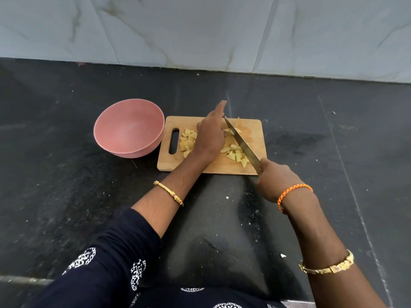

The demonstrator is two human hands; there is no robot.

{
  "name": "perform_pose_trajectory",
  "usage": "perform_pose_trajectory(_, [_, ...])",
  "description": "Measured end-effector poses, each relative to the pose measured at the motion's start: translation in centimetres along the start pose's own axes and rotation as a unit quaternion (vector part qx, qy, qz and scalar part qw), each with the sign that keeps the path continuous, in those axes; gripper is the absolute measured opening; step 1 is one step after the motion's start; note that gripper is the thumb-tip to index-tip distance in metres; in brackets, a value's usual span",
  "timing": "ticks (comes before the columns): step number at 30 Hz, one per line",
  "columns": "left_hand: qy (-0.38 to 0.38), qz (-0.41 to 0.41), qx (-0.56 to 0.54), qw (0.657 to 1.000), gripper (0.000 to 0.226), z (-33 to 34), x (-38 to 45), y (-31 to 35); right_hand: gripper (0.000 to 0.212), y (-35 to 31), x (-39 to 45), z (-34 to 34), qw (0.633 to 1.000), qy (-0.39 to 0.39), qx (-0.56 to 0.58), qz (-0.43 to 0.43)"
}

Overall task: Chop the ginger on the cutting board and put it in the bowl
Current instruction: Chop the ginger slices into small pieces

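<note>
While the head view is the only one to go on, it shows the relation that matters plainly enough: the knife [242, 144] lies on a slant across the cutting board [211, 167], its tip toward the far side beside the left hand [210, 135] and its handle at the near right corner, buried in the right hand [274, 176], whose fingers are curled tight round it. The left hand sits over the middle of the board, just left of the blade, one finger stretched out past the far edge; it seems to pin a piece of ginger [231, 131] against the blade, though whether the fingers pinch it or only press on it cannot be told. Cut ginger lies in two lots, a heap [188, 142] near the board's handle slot and loose pieces [235, 154] under and beside the blade. The pink bowl [129, 127] stands left of the board, just beside it, with nothing seen inside. Judging from this, chopping is under way, and the left hand, nearer the bowl, is better placed for the transfer.
</note>
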State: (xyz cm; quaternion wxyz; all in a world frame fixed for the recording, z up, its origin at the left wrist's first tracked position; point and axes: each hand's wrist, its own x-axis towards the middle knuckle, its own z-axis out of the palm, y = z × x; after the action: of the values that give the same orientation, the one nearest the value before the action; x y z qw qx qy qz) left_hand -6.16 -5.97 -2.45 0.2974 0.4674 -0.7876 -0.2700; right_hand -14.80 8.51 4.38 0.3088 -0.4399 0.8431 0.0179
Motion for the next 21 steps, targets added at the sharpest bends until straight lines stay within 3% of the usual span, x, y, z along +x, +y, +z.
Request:
perform_pose_trajectory(5, [-0.015, -0.026, -0.02, 0.999, 0.076, -0.4, 0.5, -0.3, 0.013, 2.5, -1.6, -1.4, 1.0, 0.024, -0.001, -0.001])
perform_pose_trajectory(12, [-0.02, -0.052, -0.034, 0.998, 0.077, -0.7, 0.6, -0.3, 0.017, 1.0, -0.1, -1.0, 0.996, 0.066, 0.056, -0.033])
perform_pose_trajectory(21, [0.023, -0.051, -0.077, 0.995, 0.074, -0.5, 0.3, -0.7, 0.023, -0.6, 1.1, -0.2, 0.997, 0.032, 0.062, -0.021])
